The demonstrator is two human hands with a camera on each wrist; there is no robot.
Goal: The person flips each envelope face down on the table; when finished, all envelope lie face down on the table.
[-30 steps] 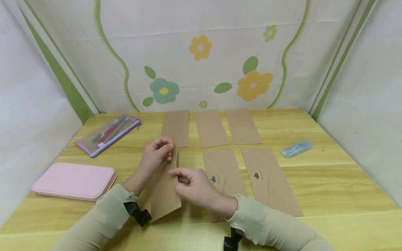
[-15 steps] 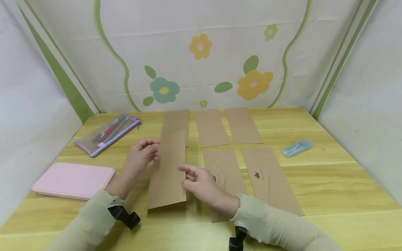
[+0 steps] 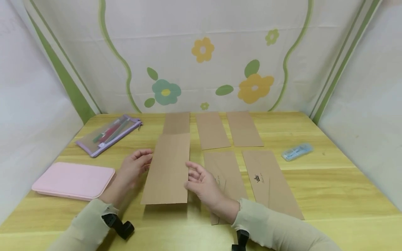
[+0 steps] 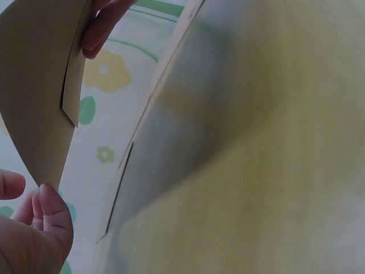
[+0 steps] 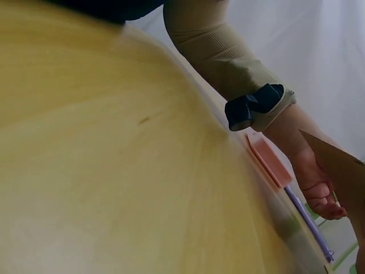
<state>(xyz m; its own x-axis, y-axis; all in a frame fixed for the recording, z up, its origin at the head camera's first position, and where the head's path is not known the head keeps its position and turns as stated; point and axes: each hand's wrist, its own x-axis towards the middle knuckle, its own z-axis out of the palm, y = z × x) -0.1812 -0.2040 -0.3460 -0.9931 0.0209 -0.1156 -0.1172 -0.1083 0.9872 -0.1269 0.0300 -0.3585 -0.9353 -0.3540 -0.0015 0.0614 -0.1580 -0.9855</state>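
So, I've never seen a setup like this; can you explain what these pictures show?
There is no machine arm: each grip is a person's bare hand, the left hand and the right hand. The wide view comes from a camera on the head, looking forward and down. The two tilted ones come from small black cameras, one per wrist. Between them, the hands hold a brown envelope by its side edges, above the wood-patterned table. On it lie two flap-side-up envelopes, three plain brown rectangles farther back, a pink case, a purple-edged zip pouch and a small blue case.
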